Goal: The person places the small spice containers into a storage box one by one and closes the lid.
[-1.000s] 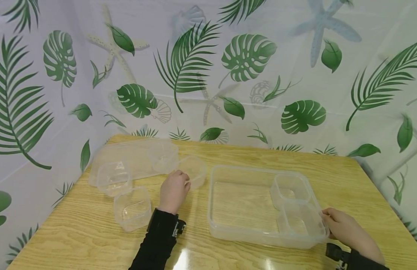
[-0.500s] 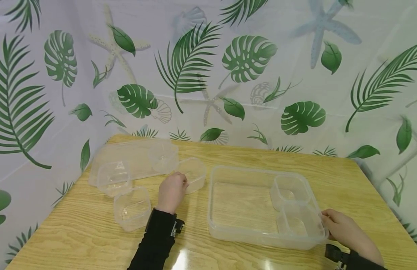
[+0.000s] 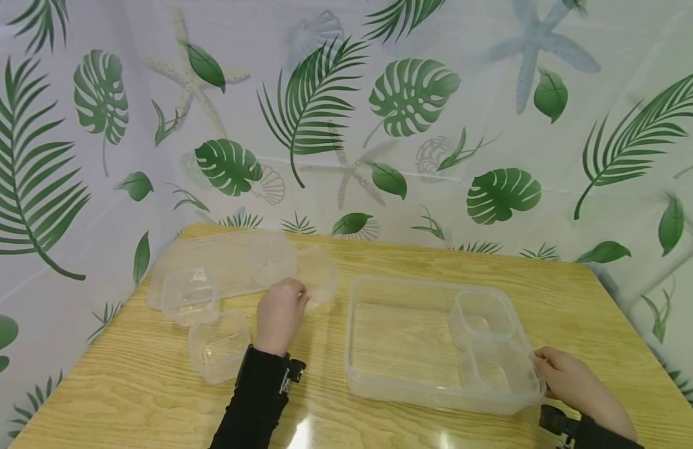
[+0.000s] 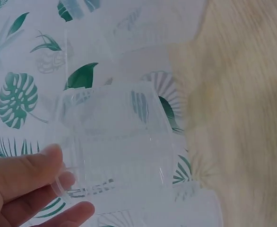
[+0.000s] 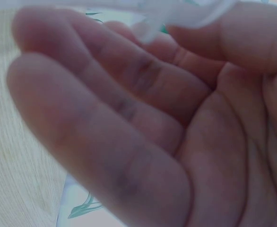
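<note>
Between the thumb and fingers of my left hand point(image 3: 280, 316) is the rim of a small clear plastic container point(image 3: 322, 277), held tilted above the table. The left wrist view shows this pinch on the container point(image 4: 122, 146) from close by. To the right stands a large clear rectangular box point(image 3: 402, 391). Its right side holds two small containers, a back one point(image 3: 483, 312) and a front one point(image 3: 494, 371). My right hand point(image 3: 579, 386) grips the box's right edge; in the right wrist view the thumb lies over the rim and the fingers curl below it.
On the left lies a large translucent lid-like sheet point(image 3: 222, 249). One small container point(image 3: 271, 260) is at its right end, another point(image 3: 189, 298) overlaps its front edge, and a third point(image 3: 219, 346) stands nearer on the wooden table point(image 3: 127, 386). A leaf-print cloth point(image 3: 335, 93) hangs behind.
My left hand has shifted slightly left and back, and the small container in it has risen and tipped. The right hand and the large box stay where they were.
</note>
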Tool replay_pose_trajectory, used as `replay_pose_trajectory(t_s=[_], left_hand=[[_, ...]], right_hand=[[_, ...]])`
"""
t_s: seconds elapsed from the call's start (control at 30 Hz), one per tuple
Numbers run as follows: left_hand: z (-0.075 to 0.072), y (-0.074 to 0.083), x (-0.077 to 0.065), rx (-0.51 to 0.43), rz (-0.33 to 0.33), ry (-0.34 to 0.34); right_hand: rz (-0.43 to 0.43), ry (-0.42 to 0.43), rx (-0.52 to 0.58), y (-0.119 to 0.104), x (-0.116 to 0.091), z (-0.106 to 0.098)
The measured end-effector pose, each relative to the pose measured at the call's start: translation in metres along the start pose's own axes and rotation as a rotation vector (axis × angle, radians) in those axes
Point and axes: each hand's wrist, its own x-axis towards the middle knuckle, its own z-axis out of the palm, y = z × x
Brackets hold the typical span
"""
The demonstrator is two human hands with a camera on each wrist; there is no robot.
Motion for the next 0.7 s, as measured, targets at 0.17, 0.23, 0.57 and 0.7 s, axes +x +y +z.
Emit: replay_pose_trajectory(t_s=[0.17, 0.23, 0.57, 0.7], left_hand=[[-0.009, 0.008, 0.003, -0.036, 0.030, 0.079], [-0.011, 0.012, 0.003, -0.055, 0.055, 0.124], [-0.019, 0.029, 0.001, -0.060, 0.168, 0.190], [-0.019, 0.036, 0.000, -0.054, 0.206, 0.167]], right_hand=[[-0.002, 0.001, 0.000, 0.001, 0.001, 0.000], [-0.005, 0.001, 0.002, 0.001, 0.000, 0.000], [-0.015, -0.009, 0.006, 0.001, 0.001, -0.001], [-0.021, -0.005, -0.001, -0.001, 0.000, -0.001]])
